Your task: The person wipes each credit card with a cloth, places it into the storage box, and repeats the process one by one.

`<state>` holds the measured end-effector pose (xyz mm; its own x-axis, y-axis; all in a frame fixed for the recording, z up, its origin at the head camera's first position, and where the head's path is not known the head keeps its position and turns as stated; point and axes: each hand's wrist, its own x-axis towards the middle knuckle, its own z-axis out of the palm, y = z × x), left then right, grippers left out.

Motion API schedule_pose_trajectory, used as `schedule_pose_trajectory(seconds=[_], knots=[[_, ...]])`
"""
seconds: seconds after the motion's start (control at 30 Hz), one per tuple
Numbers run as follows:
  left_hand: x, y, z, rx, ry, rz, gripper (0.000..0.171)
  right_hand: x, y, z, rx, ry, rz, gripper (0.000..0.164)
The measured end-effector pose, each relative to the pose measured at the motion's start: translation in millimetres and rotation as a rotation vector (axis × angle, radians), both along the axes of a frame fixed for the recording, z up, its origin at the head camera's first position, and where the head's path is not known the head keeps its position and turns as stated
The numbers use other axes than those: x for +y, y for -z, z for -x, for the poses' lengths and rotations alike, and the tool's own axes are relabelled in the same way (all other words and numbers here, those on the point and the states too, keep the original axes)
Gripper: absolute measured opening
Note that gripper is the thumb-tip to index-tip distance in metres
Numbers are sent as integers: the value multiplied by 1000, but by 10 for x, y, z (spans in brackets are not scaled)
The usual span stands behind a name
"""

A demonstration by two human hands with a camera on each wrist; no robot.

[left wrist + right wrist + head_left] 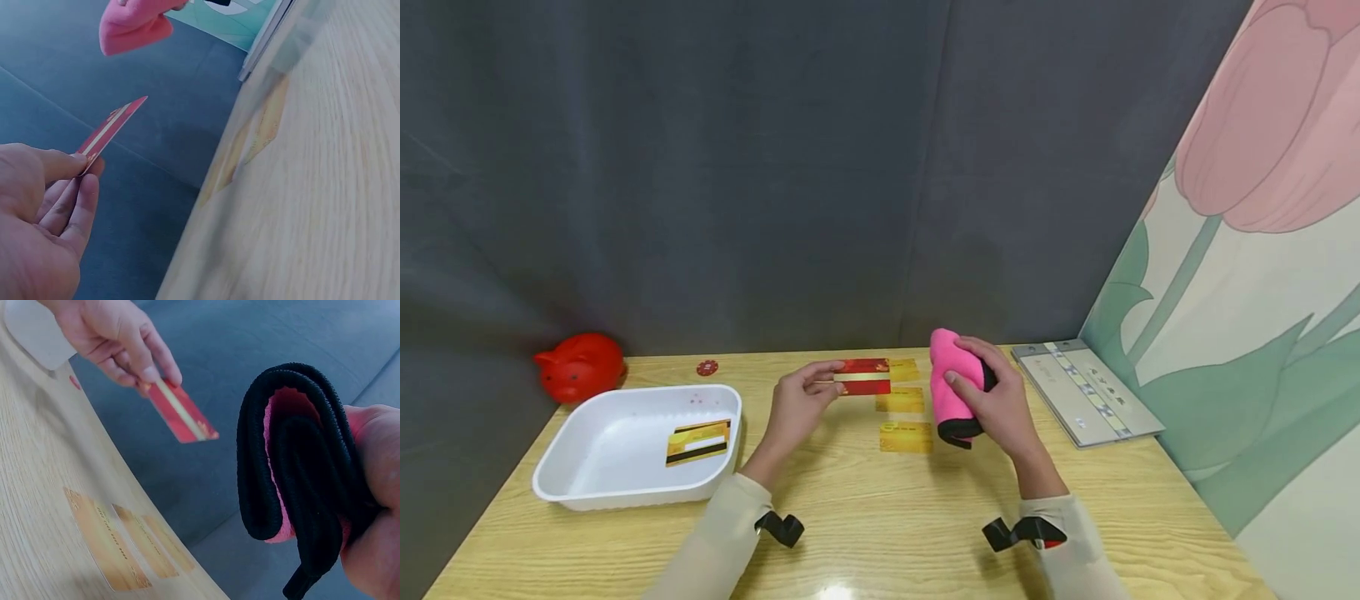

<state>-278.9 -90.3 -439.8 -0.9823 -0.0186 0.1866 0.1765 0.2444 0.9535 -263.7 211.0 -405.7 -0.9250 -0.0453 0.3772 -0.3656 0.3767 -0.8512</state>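
My left hand (799,408) pinches a red card (863,377) with a pale stripe by one short end, between thumb and fingers. In the left wrist view the red card (114,132) is held up off the table. A folded pink cloth (953,379) with black edging is gripped in my right hand (1000,408). The right wrist view shows the layered black edge of the cloth (294,456). Between the hands, several gold cards (906,437) lie on the table in a column; the farthest one is partly behind the red card.
A white tray (625,497) at the left contains gold cards (698,442) with black stripes. Behind it sit a red piggy bank (580,367) and a small red chip (707,367). A grey booklet (1086,392) lies at the right, beside a flower-patterned wall. A dark curtain (775,183) borders the table's back.
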Motion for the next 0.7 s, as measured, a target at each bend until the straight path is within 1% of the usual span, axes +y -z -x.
schedule_pose_trajectory(seconds=[0.1, 0.27, 0.47, 0.7], knots=[[-75, -42, -55, 11, 6, -32, 27, -41, -8, -14, 21, -8, -4, 49], [-136, -53, -96, 57, -11, -76, 33, -115, -30, -26, 44, -39, -19, 50], [-134, -50, -113, 77, -15, -63, 32, -190, -37, -48, 56, -64, -35, 51], [-98, -34, -113, 90, -9, -98, 32, -279, -4, -83, 60, -81, -51, 51]])
